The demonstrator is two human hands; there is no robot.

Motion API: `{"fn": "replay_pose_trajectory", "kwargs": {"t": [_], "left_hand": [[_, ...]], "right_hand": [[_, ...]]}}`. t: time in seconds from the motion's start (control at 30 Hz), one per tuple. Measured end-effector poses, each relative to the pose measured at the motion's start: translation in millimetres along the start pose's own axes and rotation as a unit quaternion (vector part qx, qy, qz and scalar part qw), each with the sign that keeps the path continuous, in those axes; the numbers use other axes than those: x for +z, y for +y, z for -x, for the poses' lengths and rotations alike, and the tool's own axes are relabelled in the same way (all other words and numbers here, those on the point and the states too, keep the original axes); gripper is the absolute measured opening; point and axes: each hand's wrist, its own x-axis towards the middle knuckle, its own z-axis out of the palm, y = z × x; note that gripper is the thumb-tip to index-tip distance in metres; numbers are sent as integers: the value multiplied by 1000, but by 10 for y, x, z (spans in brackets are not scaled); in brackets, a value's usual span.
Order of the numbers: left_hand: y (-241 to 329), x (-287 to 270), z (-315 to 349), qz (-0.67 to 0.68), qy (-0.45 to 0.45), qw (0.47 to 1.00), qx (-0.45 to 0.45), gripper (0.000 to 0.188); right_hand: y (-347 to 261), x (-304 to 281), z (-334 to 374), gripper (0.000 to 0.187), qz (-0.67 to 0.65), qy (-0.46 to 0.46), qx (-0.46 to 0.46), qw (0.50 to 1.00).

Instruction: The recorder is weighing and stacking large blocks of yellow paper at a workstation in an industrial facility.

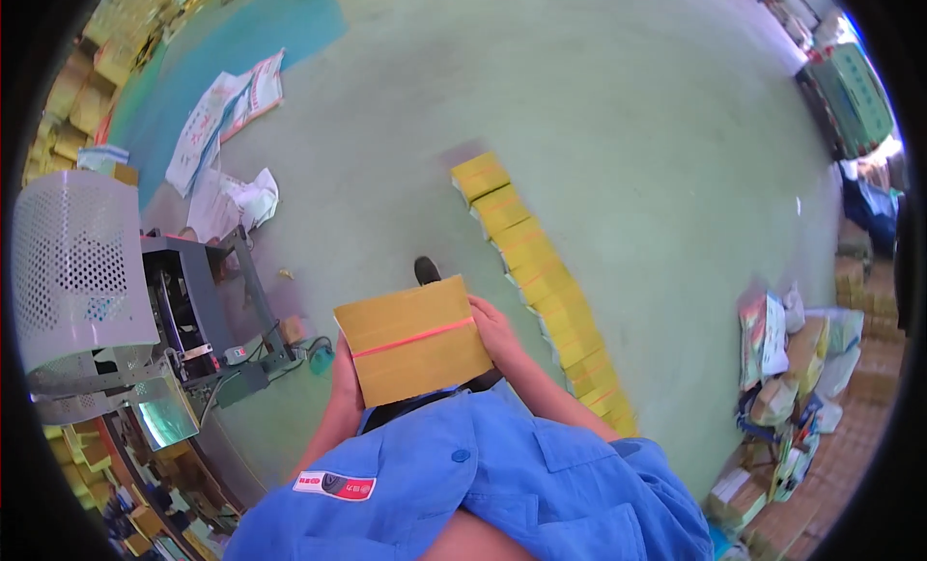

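Observation:
In front of my waist I hold a cardboard-topped bundle (415, 358), flat and rectangular, with a pinkish-red strap across its middle. My left hand (347, 373) grips its left edge, and my right hand (493, 330) is closed around the right edge. Most of my fingers are hidden under or behind it. On the floor to the right, a row of similar yellow-brown bundles (529, 244) runs from far ahead back toward my right side. They lie close together, with whitish sides showing along the left of the row.
A machine with a perforated grey cover (82, 271) and dark frame stands at my left. Beyond it, printed plastic sheets (212, 117) lie on the floor. Bags and scrap (797, 368) are piled at the right. A green container (855, 102) stands far right. My shoe (426, 269) shows ahead.

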Motion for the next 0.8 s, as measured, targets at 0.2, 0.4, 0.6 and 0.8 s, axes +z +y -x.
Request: {"fn": "replay_pose_trajectory", "kwargs": {"t": [0.2, 0.4, 0.6, 0.8], "left_hand": [[488, 235, -1556, 41, 57, 998, -5, 53], [831, 605, -3187, -80, 61, 994, -33, 61], [670, 1002, -5329, -108, 36, 992, -55, 65], [257, 1214, -7443, -31, 12, 994, -107, 66]], "right_hand": [[-6, 244, -1603, 45, -23, -17, 147, 989], [-577, 105, -3282, 63, 94, -145, 135, 976], [-419, -358, -5303, 60, 175, -70, 57, 980], [-299, -809, -7272, 56, 135, -50, 55, 988]]}}
